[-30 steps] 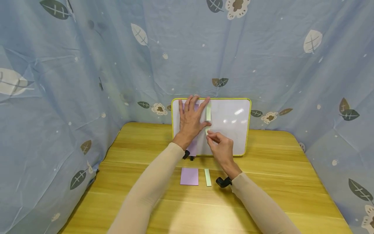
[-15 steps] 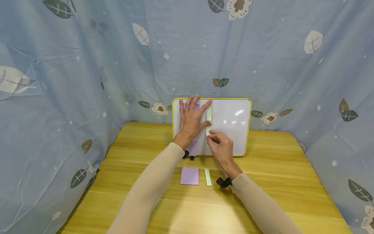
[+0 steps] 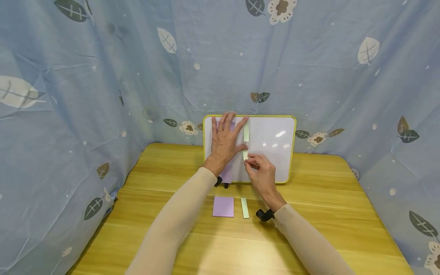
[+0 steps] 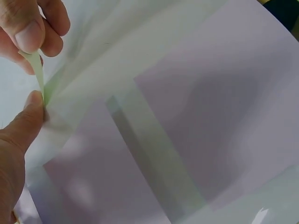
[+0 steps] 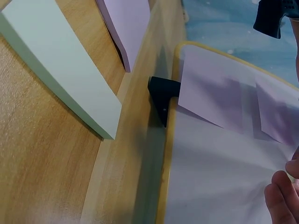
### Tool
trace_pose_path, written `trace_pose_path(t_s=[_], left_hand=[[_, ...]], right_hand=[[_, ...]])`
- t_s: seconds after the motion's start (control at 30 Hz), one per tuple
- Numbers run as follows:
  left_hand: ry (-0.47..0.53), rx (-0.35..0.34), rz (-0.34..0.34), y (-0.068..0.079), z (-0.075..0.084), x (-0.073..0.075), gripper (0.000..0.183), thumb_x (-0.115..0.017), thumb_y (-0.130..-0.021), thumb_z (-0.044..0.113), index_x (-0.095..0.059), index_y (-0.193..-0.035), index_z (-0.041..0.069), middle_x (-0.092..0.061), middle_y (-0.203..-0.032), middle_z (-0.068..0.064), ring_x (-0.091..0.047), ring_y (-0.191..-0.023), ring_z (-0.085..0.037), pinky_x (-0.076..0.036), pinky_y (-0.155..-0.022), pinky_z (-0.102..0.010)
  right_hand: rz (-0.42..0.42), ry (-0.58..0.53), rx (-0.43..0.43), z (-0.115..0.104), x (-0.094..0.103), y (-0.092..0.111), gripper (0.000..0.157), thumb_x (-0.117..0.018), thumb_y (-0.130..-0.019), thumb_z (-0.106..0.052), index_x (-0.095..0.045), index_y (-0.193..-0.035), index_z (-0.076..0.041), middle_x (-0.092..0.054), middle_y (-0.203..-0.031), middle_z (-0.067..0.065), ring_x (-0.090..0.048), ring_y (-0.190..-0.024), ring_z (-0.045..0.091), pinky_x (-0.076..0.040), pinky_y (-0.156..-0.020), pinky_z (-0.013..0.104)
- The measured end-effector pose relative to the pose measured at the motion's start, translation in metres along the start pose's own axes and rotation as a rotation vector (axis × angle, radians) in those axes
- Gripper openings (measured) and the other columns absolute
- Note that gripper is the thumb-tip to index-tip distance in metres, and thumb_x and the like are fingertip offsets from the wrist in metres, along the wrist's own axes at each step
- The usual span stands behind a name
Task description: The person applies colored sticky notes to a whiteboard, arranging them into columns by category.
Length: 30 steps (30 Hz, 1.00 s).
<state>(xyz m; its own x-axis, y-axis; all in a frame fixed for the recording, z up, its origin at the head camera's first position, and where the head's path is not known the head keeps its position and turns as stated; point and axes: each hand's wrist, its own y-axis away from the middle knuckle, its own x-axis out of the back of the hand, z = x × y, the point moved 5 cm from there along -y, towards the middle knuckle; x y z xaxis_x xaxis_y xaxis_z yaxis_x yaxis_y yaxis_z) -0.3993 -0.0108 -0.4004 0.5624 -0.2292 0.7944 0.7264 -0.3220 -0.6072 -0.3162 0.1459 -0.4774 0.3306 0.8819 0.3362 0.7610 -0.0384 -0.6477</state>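
A whiteboard (image 3: 266, 164) with a yellow frame stands upright on the table. My left hand (image 3: 223, 143) is spread over its left part, covering some purple sticky notes (image 3: 226, 174). Its thumb (image 4: 23, 126) presses near the upper end of a narrow light-green sticky note (image 4: 37, 72). My right hand (image 3: 262, 172) pinches the lower end of that strip between thumb and fingers, and the held end bends away from the board in the left wrist view. Another green strip (image 3: 246, 133) is stuck higher up, beside the left index finger.
On the wooden table (image 3: 309, 221) before the board lie a purple sticky-note pad (image 3: 223, 206) and a narrow green pad (image 3: 245, 208). A black foot (image 5: 163, 88) supports the board's lower edge. Patterned blue curtain (image 3: 220, 76) surrounds the table.
The pinched green strip was curled up and now hangs straighter down the board. My right hand has shifted slightly downward, while the left hand keeps its place on the board.
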Motion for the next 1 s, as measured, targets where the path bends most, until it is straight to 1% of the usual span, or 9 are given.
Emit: trace_pose_path(t_s=[0.27,0.47,0.63,0.7,0.83,1.0], left_hand=[[0.017,0.000,-0.050,0.001,0.001,0.003,0.131,-0.101,-0.081,0.070,-0.026,-0.186,0.044,-0.031,-0.188,-0.010,-0.022,-0.181,-0.036,-0.014,-0.147,-0.073],[0.033,0.008,-0.084,0.001,0.000,0.007,0.130,-0.101,-0.083,0.067,-0.025,-0.186,0.043,-0.028,-0.191,-0.009,-0.021,-0.182,-0.037,-0.012,-0.147,-0.074],[0.057,0.008,-0.111,0.001,0.000,0.010,0.128,-0.099,-0.086,0.065,-0.023,-0.186,0.043,-0.023,-0.194,-0.009,-0.017,-0.183,-0.037,-0.009,-0.147,-0.073],[0.069,0.004,-0.112,0.002,-0.001,0.012,0.126,-0.099,-0.088,0.064,-0.024,-0.186,0.043,-0.022,-0.194,-0.009,-0.016,-0.183,-0.037,-0.008,-0.147,-0.073],[0.091,-0.014,-0.092,0.006,-0.002,0.016,0.121,-0.099,-0.089,0.060,-0.029,-0.185,0.040,-0.023,-0.194,-0.010,-0.017,-0.184,-0.037,-0.008,-0.147,-0.074],[0.102,-0.031,-0.078,0.011,-0.004,0.020,0.115,-0.099,-0.091,0.058,-0.035,-0.184,0.038,-0.025,-0.194,-0.010,-0.019,-0.183,-0.037,-0.010,-0.147,-0.074]], right_hand=[[-0.001,0.008,0.005,-0.001,0.001,0.002,0.007,-0.088,-0.097,0.009,-0.085,-0.103,0.005,-0.083,-0.123,0.023,-0.089,-0.102,0.037,-0.072,-0.090,0.038],[-0.003,0.008,0.006,-0.001,0.002,0.004,0.007,-0.088,-0.097,0.008,-0.085,-0.103,0.004,-0.083,-0.122,0.022,-0.089,-0.100,0.037,-0.072,-0.089,0.037],[-0.006,0.023,0.018,-0.001,0.004,0.005,0.008,-0.088,-0.098,0.007,-0.085,-0.104,0.004,-0.083,-0.121,0.021,-0.089,-0.098,0.037,-0.072,-0.087,0.038],[-0.007,0.036,0.023,-0.001,0.006,0.005,0.008,-0.089,-0.098,0.007,-0.085,-0.104,0.004,-0.083,-0.120,0.021,-0.089,-0.097,0.037,-0.072,-0.087,0.039],[-0.009,0.051,0.029,-0.001,0.009,0.007,0.009,-0.088,-0.098,0.006,-0.085,-0.106,0.004,-0.084,-0.116,0.021,-0.089,-0.094,0.036,-0.073,-0.084,0.041],[-0.009,0.066,0.041,0.000,0.013,0.009,0.009,-0.088,-0.098,0.006,-0.085,-0.105,0.002,-0.085,-0.115,0.020,-0.089,-0.091,0.033,-0.072,-0.081,0.038]])
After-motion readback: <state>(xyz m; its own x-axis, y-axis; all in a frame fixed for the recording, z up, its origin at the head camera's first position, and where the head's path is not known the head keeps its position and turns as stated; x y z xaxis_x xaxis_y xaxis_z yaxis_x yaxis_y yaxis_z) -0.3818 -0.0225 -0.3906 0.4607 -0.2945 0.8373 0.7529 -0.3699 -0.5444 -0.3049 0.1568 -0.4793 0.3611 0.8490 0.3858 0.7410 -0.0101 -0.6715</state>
